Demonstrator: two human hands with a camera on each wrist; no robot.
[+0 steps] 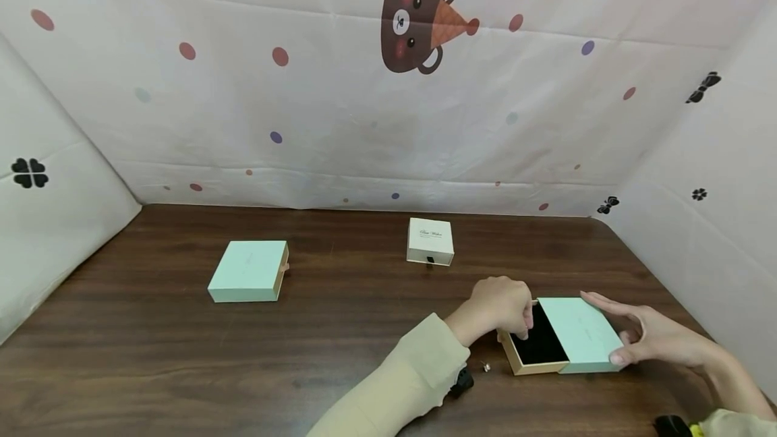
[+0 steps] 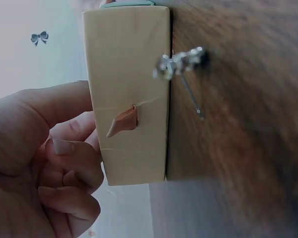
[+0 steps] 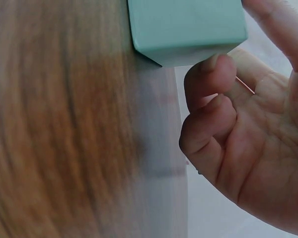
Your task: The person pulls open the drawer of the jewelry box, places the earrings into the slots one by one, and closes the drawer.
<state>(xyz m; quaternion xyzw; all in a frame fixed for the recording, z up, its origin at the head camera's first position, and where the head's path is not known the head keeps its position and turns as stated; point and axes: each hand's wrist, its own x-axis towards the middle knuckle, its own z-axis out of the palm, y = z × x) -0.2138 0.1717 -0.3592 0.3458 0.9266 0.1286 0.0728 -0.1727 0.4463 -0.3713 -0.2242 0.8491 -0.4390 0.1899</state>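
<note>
A mint drawer box [image 1: 581, 332] lies at the right of the table, its cream tray [image 1: 540, 368] slid partly out to the left. Black lining [image 1: 540, 342] shows inside. My right hand [image 1: 658, 339] grips the mint sleeve between thumb and fingers at its near and far edges. Over the tray, my left hand [image 1: 500, 305] reaches its thumb and a finger down to the lining. Those tips are hidden behind the tray's front in the left wrist view, so whether they pinch anything is unclear. An earring [image 2: 181, 64] with a thin post lies in front of the tray's ribbon tab [image 2: 125, 121].
Another mint box [image 1: 249, 272], closed, sits at the left of the brown wooden table [image 1: 212, 369]. A small white box [image 1: 430, 241] stands toward the back. Printed white cloth [image 1: 340, 100] walls the table's back and sides.
</note>
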